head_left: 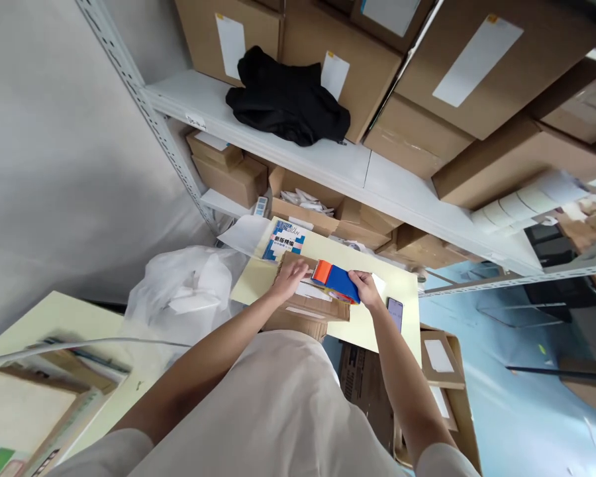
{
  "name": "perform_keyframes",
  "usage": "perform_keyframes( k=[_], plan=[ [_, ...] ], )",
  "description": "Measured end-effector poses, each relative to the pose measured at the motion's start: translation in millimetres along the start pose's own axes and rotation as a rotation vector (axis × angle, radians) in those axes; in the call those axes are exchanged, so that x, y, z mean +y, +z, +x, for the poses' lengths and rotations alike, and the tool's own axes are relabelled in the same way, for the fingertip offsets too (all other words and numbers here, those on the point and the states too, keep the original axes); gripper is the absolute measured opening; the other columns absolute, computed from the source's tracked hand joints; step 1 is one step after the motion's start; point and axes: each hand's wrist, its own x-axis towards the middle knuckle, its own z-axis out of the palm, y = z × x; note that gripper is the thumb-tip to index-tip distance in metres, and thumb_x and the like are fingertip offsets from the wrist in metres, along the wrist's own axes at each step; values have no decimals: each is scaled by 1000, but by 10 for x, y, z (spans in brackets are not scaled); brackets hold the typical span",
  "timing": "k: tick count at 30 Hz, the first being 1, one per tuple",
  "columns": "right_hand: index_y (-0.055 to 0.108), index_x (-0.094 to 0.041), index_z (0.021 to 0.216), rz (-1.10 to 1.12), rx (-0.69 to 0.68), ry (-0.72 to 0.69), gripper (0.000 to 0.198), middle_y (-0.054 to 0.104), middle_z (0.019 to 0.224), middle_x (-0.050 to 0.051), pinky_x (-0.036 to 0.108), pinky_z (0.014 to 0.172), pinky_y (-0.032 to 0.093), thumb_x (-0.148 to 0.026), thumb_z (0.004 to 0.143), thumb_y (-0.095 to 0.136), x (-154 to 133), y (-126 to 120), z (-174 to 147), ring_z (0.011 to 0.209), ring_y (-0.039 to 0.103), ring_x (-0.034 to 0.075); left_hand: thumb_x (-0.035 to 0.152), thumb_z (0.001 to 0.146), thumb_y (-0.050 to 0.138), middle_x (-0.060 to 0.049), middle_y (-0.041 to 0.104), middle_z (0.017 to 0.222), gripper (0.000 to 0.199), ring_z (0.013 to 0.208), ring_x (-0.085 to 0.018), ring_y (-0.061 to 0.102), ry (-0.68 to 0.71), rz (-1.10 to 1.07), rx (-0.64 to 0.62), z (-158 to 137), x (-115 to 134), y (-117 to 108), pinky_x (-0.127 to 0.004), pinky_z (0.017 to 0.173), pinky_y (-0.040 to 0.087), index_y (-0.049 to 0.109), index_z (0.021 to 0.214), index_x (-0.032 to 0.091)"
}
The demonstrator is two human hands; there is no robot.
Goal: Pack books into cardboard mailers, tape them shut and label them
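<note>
Seemingly, right hand (365, 287) grips one tape dispenser (342, 281).

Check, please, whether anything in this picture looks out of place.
The crumpled black cloth looks out of place: it lies bunched on the white metal shelf, before labelled brown cardboard boxes. Around the right hand, holding a blue-and-orange tape dispenser, I see nothing spilled.
</note>
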Motion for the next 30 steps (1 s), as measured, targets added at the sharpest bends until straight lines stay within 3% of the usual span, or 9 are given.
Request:
perform_keyframes(
  k=[3,6,9,14,18,26,30],
  plan=[
    [43,-20,51,-3,-28,-10,59,35,47,-4,24,44,25,-75,68,56,17,-15,10,46,29,8,44,77,68,-8,70,89,29,69,-16,67,-239,-180,-74,62,79,84,-32,69,53,64,89,17],
    [41,-20,51,-36,-33,-23,60,35,48,-4,24,44,26,-76,68,55,-15,27,12,47,29,8,35,73,72,-1,61,60,24,52,-10,57,-230,-140,-73,103,123,134,-24,57,47,60,66,16],
    [43,-20,51,-132,-19,-61,58,36,49,-4,24,45,27,-73,72,54,-107,36,-8,48,31,9,32,70,72,2,54,48,26,46,-9,51,-180,-73,-35,132,151,70,-21,48,39,58,55,16],
    [45,-19,50,-364,5,-83,57,37,49,-4,24,46,28,-70,75,53,-219,-243,-66,49,32,9,40,65,75,-2,63,57,27,52,-12,56,-99,19,140,123,161,-471,-22,49,40,66,65,14],
    [43,-20,47,-496,10,-43,60,37,47,-4,24,47,29,-73,76,48,-155,-446,-76,49,32,10,48,56,79,-3,65,58,37,52,-12,57,-121,76,247,130,65,-872,-23,51,43,67,65,14],
    [39,-21,47,-556,54,-57,62,39,45,-3,25,49,32,-76,76,44,-65,-292,-66,49,37,11,45,69,65,-6,67,63,32,54,-13,58,-106,236,276,268,-285,-837,-25,55,44,66,69,13],
    [39,-21,47,-558,45,-56,61,37,46,-3,25,48,31,-74,76,44,-32,-266,-129,49,34,11,37,74,58,-6,70,70,23,67,-17,63,-55,432,287,192,-420,-776,-27,64,45,67,65,17]
  ],
)
